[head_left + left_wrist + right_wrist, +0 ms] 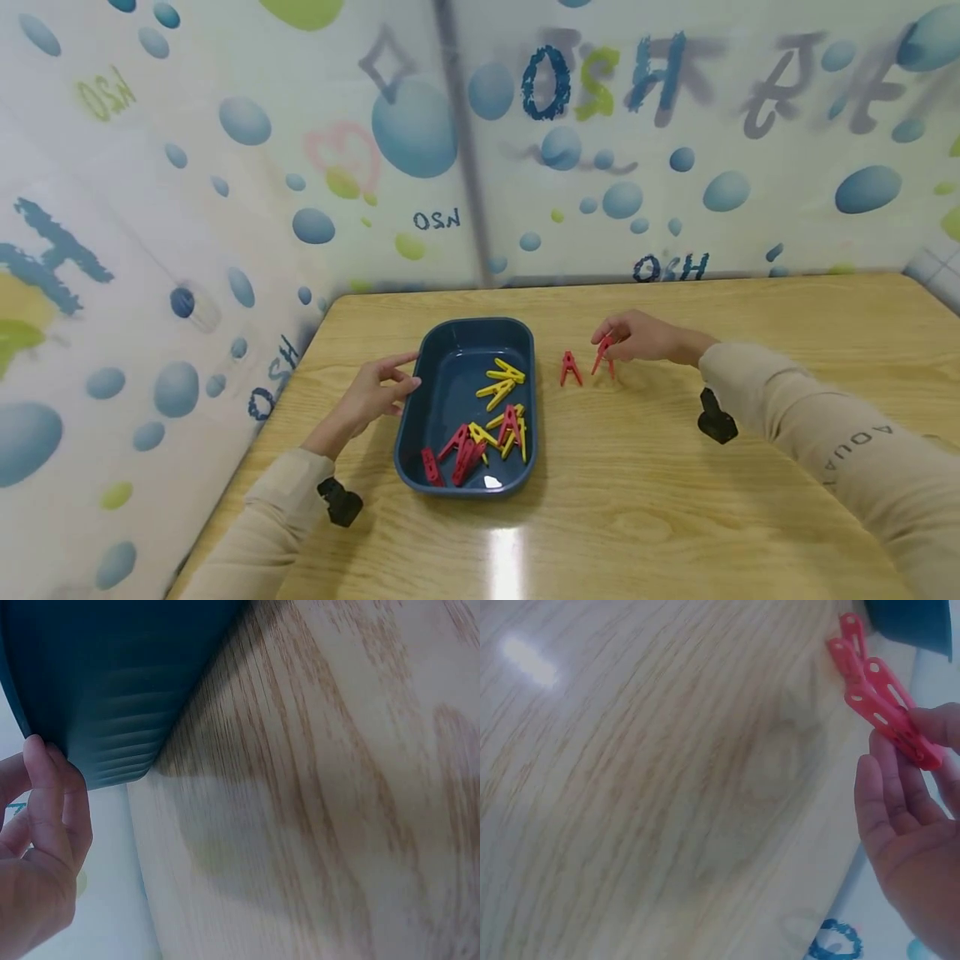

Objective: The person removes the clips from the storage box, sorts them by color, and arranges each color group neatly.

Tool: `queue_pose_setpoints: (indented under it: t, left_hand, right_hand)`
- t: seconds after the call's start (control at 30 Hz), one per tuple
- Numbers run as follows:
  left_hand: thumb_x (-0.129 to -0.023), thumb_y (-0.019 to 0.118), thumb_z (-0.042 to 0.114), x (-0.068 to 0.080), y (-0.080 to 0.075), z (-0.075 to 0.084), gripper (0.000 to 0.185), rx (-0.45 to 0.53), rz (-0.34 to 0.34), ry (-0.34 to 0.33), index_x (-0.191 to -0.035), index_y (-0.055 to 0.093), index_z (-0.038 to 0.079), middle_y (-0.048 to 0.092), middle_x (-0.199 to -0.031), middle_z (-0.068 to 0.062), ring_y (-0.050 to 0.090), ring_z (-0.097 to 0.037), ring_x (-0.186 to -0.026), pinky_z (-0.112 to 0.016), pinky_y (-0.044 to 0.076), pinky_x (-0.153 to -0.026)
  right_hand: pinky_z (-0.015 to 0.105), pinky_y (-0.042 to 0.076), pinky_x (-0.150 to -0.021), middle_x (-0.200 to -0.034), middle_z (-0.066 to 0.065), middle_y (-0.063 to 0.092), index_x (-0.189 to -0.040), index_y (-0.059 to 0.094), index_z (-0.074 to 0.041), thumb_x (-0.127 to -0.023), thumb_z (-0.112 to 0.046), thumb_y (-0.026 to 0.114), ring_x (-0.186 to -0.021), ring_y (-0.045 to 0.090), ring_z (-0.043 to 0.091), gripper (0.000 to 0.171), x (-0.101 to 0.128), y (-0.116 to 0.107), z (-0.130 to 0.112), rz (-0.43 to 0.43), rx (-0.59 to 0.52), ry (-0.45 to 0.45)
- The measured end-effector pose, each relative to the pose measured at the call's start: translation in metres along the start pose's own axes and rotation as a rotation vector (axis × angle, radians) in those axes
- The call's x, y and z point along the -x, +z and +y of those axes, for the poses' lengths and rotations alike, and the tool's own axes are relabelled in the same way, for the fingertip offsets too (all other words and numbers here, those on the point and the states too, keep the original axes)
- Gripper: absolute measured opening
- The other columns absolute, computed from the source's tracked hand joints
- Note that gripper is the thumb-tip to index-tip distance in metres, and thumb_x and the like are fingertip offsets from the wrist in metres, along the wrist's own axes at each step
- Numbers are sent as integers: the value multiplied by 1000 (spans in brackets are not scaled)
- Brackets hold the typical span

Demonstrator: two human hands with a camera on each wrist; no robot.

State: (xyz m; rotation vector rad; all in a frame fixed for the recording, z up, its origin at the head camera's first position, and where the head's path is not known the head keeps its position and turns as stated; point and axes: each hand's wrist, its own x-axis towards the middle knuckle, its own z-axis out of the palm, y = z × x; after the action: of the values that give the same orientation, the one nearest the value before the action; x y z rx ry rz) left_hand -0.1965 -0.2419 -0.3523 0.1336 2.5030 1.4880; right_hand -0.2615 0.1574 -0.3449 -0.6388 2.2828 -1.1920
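Note:
A dark blue tray (450, 337) sits mid-table and holds several yellow clothespins (504, 377) and red clothespins (463, 454). My left hand (401, 377) rests against the tray's left side. In the left wrist view its straight fingers (46, 796) touch the tray's outer wall (112, 682). To the right of the tray, my right hand (609, 342) pinches a red clothespin (603, 355) that stands tip-down on the table. The right wrist view shows that clothespin (889, 720) between the fingertips. Another red clothespin (570, 368) stands free between the tray and my right hand.
The wooden table (675, 500) stands against a bubble-patterned curtain (225, 167) along its back and left edges. A black camera mount is on each wrist (341, 502) (716, 421). Bare wood lies in front of and to the right of the tray.

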Motion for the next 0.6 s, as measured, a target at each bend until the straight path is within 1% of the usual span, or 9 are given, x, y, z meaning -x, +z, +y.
queue_pose_setpoints:
  t: [0.1,0.23,0.4,0.5,0.6]
  left_hand:
    - [-88,55,11,-1,0,0,48,-4,-1,-4,-133,40,6,54,-93,-17,58,-17,-68,-36,51,-56]
    - [-88,55,12,-2,-1,0,48,-9,0,-10,-133,40,6,54,-94,-17,58,-17,-68,-37,51,-57]
    - [-88,55,11,-2,-1,-1,48,-11,2,-7,-133,40,7,54,-94,-17,58,-17,-68,-36,51,-56]
    - [-88,55,10,-2,-1,-2,48,-11,3,4,-133,40,6,54,-94,-17,58,-17,-67,-35,51,-55]
    - [-88,55,10,-2,0,-2,48,-10,1,14,-133,40,6,54,-93,-17,58,-17,-67,-33,51,-54]
  right_hand:
    - [34,44,-70,-93,16,58,-113,47,10,-86,-3,51,-72,48,19,30,0,-1,8,-4,4,13]
    - [34,47,-71,-92,13,58,-114,47,8,-86,-6,53,-78,53,20,33,-3,1,15,0,6,48]
    - [33,48,-68,-90,12,57,-115,48,8,-85,-6,57,-76,54,21,34,-10,7,24,18,-2,60]
    - [31,48,-67,-93,15,55,-115,47,8,-85,-4,56,-76,52,20,35,-12,11,28,44,2,55]
    - [29,47,-67,-101,20,52,-117,45,9,-84,-3,56,-83,53,23,37,-14,14,30,80,4,55]
